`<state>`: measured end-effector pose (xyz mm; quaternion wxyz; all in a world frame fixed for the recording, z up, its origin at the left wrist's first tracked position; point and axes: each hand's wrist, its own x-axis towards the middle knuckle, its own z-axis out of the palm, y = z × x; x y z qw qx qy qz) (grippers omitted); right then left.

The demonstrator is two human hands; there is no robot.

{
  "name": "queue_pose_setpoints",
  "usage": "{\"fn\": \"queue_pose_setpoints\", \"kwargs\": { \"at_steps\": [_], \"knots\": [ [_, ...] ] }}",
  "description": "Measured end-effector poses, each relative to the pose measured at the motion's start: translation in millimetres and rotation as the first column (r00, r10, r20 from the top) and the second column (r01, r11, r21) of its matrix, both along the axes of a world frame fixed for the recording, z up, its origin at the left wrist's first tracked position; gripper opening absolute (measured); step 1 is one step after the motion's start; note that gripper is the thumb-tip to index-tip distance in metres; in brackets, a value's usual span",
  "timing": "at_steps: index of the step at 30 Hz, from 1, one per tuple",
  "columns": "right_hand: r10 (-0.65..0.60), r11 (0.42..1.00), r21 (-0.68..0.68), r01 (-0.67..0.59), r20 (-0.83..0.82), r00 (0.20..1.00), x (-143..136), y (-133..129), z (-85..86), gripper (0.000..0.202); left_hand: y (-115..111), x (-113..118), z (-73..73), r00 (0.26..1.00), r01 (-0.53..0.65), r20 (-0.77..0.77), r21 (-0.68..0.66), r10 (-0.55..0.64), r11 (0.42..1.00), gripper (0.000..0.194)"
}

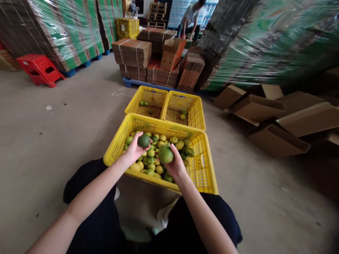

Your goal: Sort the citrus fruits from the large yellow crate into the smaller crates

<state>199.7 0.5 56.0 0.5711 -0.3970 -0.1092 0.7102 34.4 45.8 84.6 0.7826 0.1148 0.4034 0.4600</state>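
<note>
**Two fruits held over the near crate, two sorting crates lying straight ahead**

The left hand (135,150) is cupping a dark green fruit (143,140), fingers wrapped beneath it, palm turned up. Just right of that grip, the right hand (174,164) is grasping a larger, paler green fruit (165,154), which is sitting above its fingers. Both fruits are round, showing no clear long axis. Beneath both grips the near yellow crate (119,148) is holding a heap of fruit. Beyond the grips, the left far crate (148,102) is lying forward of the left hand, and the right far crate (185,109) forward of the right hand; each hand is nearer its own.
</note>
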Motion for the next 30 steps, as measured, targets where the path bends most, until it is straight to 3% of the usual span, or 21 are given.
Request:
{"fn": "queue_pose_setpoints", "kwargs": {
  "at_steps": [5, 9, 13, 17, 22, 26, 30],
  "knots": [
    [-0.029, 0.989, -0.146, 0.019, -0.063, 0.998, 6, 3, 5.8, 0.013, 0, -1, -5.7, 0.997, 0.065, 0.048, -0.061, -0.062, 0.996, 0.039],
    [-0.058, 0.965, -0.258, 0.051, -0.020, 0.998, 5, 4, 3.6, 0.012, -1, -1, -7.8, 0.990, 0.117, 0.085, -0.049, -0.113, 0.992, 0.033],
    [-0.008, 0.961, -0.274, 0.016, 0.029, 1.000, 6, 6, -1.2, 0.017, -1, 2, -7.2, 0.998, 0.038, 0.051, -0.106, -0.033, 0.994, 0.018],
    [0.010, 0.965, -0.264, -0.009, 0.003, 1.000, 10, 8, -7.6, 0.017, -1, 3, -3.8, 1.000, -0.021, 0.015, -0.185, 0.024, 0.982, 0.020],
    [0.112, 0.975, -0.182, -0.126, -0.084, 0.990, 13, 4, -6.1, 0.027, -4, 3, 1.4, 1.000, -0.017, 0.016, -0.104, 0.019, 0.994, 0.013],
    [0.103, 0.985, -0.134, -0.113, -0.075, 0.992, 10, 1, -2.6, 0.012, -5, 2, -1.7, 0.997, 0.078, 0.016, -0.067, -0.077, 0.995, 0.024],
    [0.078, 0.988, -0.132, -0.085, -0.057, 0.995, 8, 4, -6.3, 0.018, -6, 3, -9.5, 0.994, 0.108, 0.009, 0.101, -0.109, 0.989, 0.030]
  ]
}}
